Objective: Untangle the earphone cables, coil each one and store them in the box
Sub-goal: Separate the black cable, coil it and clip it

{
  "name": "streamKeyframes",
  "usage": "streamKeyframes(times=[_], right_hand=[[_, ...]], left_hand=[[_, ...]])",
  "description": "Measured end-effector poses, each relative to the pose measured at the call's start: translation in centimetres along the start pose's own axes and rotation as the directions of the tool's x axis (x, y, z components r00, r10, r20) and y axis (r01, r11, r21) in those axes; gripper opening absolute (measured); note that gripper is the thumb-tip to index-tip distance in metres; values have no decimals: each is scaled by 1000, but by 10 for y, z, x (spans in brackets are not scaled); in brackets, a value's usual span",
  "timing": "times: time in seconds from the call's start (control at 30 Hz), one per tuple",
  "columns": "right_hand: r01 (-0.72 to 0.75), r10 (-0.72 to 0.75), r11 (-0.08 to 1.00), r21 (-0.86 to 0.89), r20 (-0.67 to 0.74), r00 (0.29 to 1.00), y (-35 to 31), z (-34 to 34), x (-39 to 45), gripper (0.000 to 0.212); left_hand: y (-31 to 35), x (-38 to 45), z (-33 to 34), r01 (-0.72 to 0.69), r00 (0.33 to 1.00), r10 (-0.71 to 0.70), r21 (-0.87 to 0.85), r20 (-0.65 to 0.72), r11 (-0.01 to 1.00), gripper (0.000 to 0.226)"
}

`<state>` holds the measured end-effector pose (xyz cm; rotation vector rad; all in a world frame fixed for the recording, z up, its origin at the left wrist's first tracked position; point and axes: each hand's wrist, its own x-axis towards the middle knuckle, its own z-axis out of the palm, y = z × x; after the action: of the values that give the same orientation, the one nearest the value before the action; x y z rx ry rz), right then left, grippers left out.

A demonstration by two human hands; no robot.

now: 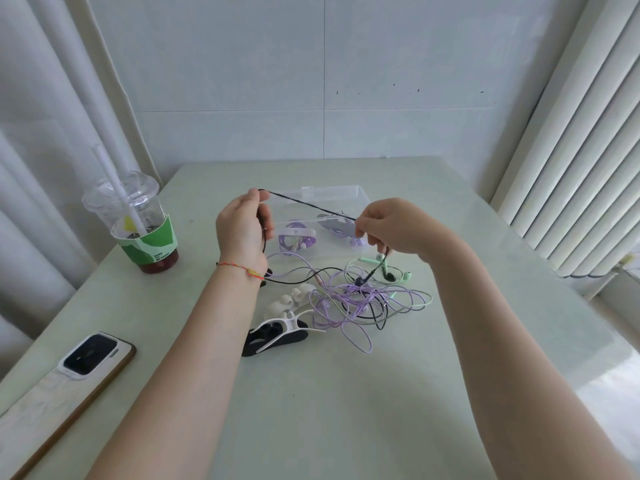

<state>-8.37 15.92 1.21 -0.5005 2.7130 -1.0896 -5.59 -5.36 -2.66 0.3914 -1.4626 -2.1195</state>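
Note:
A black earphone cable (311, 205) is stretched taut above the table between my two hands. My left hand (242, 230) holds one end, with the cable looped round it. My right hand (388, 226) pinches the cable further along; its earbuds (375, 271) dangle below. A tangle of purple, green and black cables (360, 303) lies on the table under my right hand. Behind my hands stands a clear plastic box (332, 195) with two coiled purple earphones (298, 239) inside.
A plastic cup with a straw (138, 223) stands at the left. A phone (93, 355) lies near the left front edge. White and black cable clips (277, 327) lie beside the tangle. White blinds (571, 150) hang at the right.

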Motion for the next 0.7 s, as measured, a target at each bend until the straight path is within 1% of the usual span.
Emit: streamKeyframes(times=[0.07,0.1,0.17,0.2,0.23,0.27,0.33,0.4,0.47,0.5,0.57,0.6,0.67,0.7], right_hand=[[-47,46,996,-77,-12,999,4,-3,3,23],[-56,49,988,-147,-48,998,5,-4,5,23],[-64,26,957,-284,-136,990,6,-4,8,25],[-43,-5,959,-281,-166,986,5,-2,8,26],[2,-42,977,-211,-186,982,3,-1,9,28],[62,-80,994,-92,-206,975,0,2,9,28],[175,-131,968,179,-234,963,-10,9,5,25],[214,-157,896,390,-171,973,-21,18,1,21],[183,-186,840,510,-47,981,-26,26,-2,19],[163,-194,845,510,8,981,-26,29,-3,18],[136,-180,897,420,67,981,-22,30,-2,18],[129,-165,927,351,73,984,-19,29,-1,22],[101,-113,974,203,49,992,-14,23,-1,29],[81,-85,987,137,27,996,-11,20,0,32]], left_hand=[[-2,3,-1,12,999,-11,27,-34,1000,27],[-2,3,-1,19,1000,-18,52,-23,998,26],[0,-1,2,36,996,-46,125,80,991,23],[1,-4,3,41,984,-71,178,164,983,22],[3,-8,5,36,961,-100,238,259,971,22],[4,-13,7,21,928,-129,296,350,955,22],[5,-21,12,-28,854,-185,397,486,917,20],[5,-27,15,-63,799,-228,455,556,888,19],[6,-31,17,-58,787,-237,451,570,891,19],[7,-31,17,-52,794,-233,445,562,894,22],[8,-29,14,-71,806,-228,473,546,878,28],[8,-27,13,-102,810,-228,512,540,853,30],[10,-27,10,-167,825,-232,614,516,771,37],[12,-26,9,-163,837,-242,646,490,745,43]])
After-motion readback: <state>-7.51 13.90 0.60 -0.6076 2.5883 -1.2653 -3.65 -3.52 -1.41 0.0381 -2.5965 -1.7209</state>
